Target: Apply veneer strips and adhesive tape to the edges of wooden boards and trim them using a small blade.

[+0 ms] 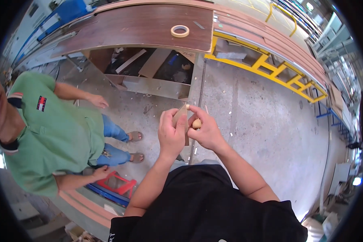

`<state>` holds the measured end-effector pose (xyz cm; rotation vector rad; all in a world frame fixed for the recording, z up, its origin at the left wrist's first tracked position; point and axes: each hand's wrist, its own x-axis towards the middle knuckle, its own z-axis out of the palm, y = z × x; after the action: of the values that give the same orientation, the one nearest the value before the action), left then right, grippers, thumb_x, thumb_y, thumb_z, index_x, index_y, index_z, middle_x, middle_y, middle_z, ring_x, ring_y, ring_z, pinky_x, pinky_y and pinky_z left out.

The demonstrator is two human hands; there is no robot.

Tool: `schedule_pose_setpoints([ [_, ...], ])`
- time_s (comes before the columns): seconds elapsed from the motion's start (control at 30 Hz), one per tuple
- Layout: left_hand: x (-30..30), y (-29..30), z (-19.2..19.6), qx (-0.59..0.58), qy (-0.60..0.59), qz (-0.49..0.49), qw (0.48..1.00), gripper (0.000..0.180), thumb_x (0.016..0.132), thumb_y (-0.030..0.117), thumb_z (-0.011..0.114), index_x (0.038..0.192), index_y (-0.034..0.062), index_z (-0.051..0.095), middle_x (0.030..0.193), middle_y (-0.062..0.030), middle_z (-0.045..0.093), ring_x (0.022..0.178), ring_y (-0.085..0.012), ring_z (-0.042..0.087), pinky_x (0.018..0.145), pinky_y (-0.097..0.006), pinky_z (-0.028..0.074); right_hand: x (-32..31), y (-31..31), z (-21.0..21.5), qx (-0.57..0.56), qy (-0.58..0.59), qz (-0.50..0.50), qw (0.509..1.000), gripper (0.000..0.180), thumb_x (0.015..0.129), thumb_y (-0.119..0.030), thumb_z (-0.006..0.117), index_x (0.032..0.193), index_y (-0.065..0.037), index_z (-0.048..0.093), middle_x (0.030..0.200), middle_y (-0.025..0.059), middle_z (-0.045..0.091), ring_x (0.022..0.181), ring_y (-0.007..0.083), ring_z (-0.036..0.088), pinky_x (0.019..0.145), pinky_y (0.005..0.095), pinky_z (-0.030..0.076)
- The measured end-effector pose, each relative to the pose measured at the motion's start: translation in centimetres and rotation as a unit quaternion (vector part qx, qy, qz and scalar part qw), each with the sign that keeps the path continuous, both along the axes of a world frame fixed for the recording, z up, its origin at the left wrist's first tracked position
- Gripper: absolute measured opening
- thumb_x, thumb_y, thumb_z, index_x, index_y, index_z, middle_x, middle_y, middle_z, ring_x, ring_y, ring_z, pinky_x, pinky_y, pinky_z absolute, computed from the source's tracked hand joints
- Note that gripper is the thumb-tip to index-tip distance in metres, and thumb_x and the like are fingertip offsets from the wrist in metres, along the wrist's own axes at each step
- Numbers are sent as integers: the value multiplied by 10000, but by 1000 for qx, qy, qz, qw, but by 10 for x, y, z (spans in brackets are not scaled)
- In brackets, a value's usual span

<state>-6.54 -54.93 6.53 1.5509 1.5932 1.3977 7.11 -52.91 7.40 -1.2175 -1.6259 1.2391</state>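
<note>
In front of my chest, my left hand [171,131] is closed on a thin, flat brown board [180,115], its thumb lying along one face. From the other side my right hand [207,131] curls in, a fingertip touching the board's top corner. A small rounded tan object [197,124] sits within the curl of my right hand; its kind cannot be made out. The fingers hide much of the board's far side.
A person in a green shirt [56,129] stands at my left, beside a red plastic stool [117,183]. Ahead is a brown-topped workbench [141,26] with a tape roll [180,31] on it. A yellow metal frame [266,66] runs to the right. Scraps dot the concrete floor [266,133].
</note>
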Motion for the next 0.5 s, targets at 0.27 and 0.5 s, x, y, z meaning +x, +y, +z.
schedule_pose_setpoints([
  [0.27,28,68,-14,-86,-156,-79,981,316,965,299,515,1043,-5,548,906,-89,595,836,-179,580,759,-321,464,26,46,-12,-3,46,-81,996,527,715,-8,604,1234,-4,510,786,41,599,718,110,571,687,252,474],
  [0.5,80,144,-27,-203,-353,-127,904,294,992,309,470,1041,24,526,878,-17,575,775,-69,533,686,-236,453,96,99,-16,-136,176,-93,971,485,784,4,642,1247,22,499,818,59,645,717,110,606,630,251,507],
])
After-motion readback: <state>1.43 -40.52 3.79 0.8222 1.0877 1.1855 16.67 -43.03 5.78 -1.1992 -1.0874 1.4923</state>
